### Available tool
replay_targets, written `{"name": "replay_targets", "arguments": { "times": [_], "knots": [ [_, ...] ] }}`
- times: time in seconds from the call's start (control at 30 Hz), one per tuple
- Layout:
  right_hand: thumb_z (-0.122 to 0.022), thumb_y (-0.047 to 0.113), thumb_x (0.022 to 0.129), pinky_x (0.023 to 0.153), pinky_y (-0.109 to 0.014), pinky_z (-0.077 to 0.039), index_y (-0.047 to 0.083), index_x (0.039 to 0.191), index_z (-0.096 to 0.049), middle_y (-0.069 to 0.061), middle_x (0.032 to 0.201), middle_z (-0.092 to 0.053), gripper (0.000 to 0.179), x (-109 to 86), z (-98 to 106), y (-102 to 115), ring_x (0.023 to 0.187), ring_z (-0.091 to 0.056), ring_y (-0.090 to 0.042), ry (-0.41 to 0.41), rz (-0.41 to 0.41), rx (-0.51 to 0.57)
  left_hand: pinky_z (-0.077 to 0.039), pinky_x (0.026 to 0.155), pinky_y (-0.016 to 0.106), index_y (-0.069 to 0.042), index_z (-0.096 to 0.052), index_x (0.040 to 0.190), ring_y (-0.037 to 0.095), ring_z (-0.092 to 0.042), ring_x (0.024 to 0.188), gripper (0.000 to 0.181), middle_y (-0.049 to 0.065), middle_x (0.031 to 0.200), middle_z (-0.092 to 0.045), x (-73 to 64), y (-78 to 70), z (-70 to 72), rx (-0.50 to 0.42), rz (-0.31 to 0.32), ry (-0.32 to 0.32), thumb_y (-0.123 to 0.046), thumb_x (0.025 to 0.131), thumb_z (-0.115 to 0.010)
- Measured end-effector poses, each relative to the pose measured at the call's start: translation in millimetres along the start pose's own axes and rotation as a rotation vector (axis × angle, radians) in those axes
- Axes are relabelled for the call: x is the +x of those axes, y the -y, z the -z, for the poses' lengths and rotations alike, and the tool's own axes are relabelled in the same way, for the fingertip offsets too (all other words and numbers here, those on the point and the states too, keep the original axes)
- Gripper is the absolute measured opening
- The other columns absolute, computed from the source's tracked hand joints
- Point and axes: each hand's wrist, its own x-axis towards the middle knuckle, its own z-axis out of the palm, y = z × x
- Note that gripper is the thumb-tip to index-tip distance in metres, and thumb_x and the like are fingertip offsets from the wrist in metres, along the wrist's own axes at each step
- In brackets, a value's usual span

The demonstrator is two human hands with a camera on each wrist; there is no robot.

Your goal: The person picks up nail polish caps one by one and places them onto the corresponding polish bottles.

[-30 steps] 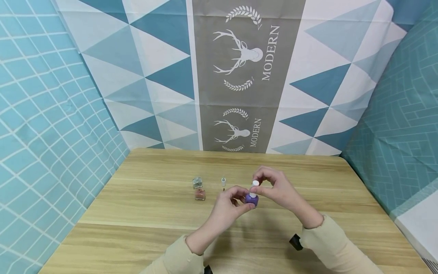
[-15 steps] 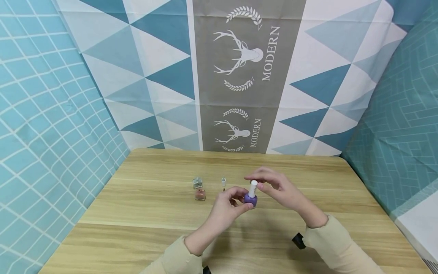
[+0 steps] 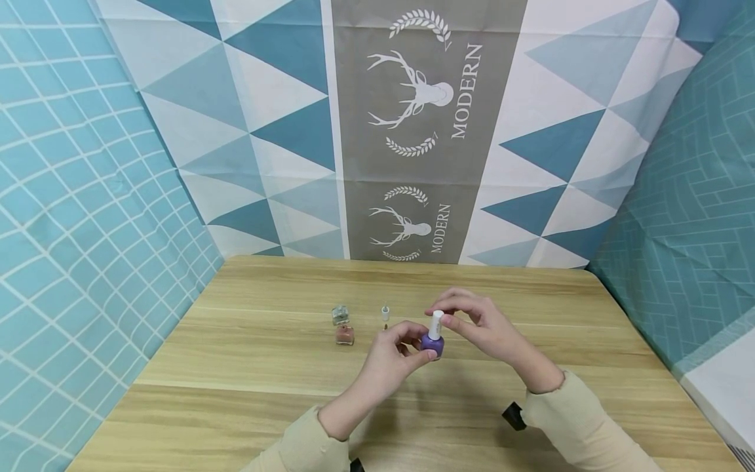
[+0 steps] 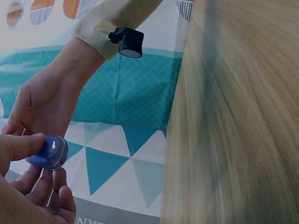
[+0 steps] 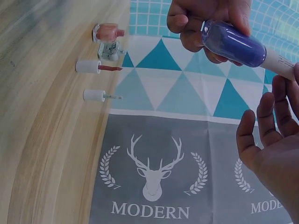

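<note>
My left hand (image 3: 392, 354) holds a purple nail polish bottle (image 3: 432, 344) by its body, above the table, between thumb and fingers. The bottle stands nearly upright, its white cap (image 3: 436, 324) in place. At the top of that cap is my right hand (image 3: 480, 324), with thumb and a finger pinching it; the right wrist view shows fingertips at the cap (image 5: 280, 64), partly cut off by the frame edge. In the left wrist view the purple glass (image 4: 49, 151) shows between the left thumb and fingers.
A clear polish bottle (image 3: 340, 315) and a pink one (image 3: 345, 335) stand uncapped on the wooden table (image 3: 265, 367), left of the hands. Two white brush caps lie nearby: one with a pinkish-brown brush (image 5: 88, 66), one with a pale brush (image 5: 93, 95).
My right fingers gripped the cap, then loosened and parted from it; now the thumb is back against it. The bottle has shifted slightly left and its cap shows more.
</note>
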Motion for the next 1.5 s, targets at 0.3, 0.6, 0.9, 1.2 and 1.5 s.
{"name": "replay_targets", "arguments": {
  "times": [0.3,0.6,0.9,1.2,1.5],
  "knots": [
    [-0.063,0.0,0.087,0.081,-0.031,-0.049,0.016,0.1,-0.07,0.002,0.098,-0.065,0.022,0.7,-1.4,-1.7,0.092,-0.059,-0.012,-0.037,-0.014,0.009,-0.047,0.066,0.021,-0.011,-0.067,0.102,0.013,-0.059,0.083,0.024,-0.002,0.093,-0.067,0.5,-0.1,-0.3,-0.004,0.015,0.002,-0.016,0.08,-0.075],
    [-0.067,-0.006,0.081,0.077,-0.028,-0.049,0.011,0.093,-0.068,0.001,0.091,-0.062,0.02,1.8,-3.4,-1.7,0.084,-0.056,-0.011,-0.06,-0.011,0.038,-0.046,0.066,0.021,-0.011,-0.067,0.101,0.019,-0.061,0.084,0.024,-0.001,0.092,-0.067,-0.3,-0.4,-0.4,-0.006,0.008,0.003,-0.017,0.08,-0.076],
    [-0.071,-0.008,0.076,0.077,-0.026,-0.048,0.011,0.086,-0.064,-0.002,0.087,-0.059,0.022,2.8,-4.9,-1.1,0.082,-0.055,-0.011,-0.082,-0.03,0.033,-0.046,0.065,0.02,-0.011,-0.067,0.099,0.015,-0.06,0.082,0.024,-0.001,0.091,-0.067,0.2,-0.9,-2.0,-0.014,0.018,0.001,-0.017,0.078,-0.077],
    [-0.075,0.002,0.077,0.075,-0.027,-0.048,0.014,0.082,-0.059,-0.004,0.085,-0.058,0.02,3.4,-5.8,-1.1,0.08,-0.053,-0.013,-0.082,-0.038,0.04,-0.046,0.064,0.02,-0.01,-0.067,0.098,0.011,-0.058,0.079,0.024,-0.001,0.089,-0.066,0.6,-0.3,-2.9,-0.024,0.007,0.005,-0.015,0.077,-0.078],
    [-0.073,0.0,0.078,0.076,-0.032,-0.05,0.01,0.099,-0.064,-0.001,0.093,-0.061,0.025,2.2,-5.0,0.2,0.084,-0.056,-0.011,-0.046,-0.058,0.018,-0.046,0.065,0.021,-0.012,-0.067,0.099,0.017,-0.06,0.082,0.022,-0.002,0.091,-0.066,-0.1,-0.8,-1.9,-0.018,0.011,0.006,-0.017,0.079,-0.076]
  ]
}}
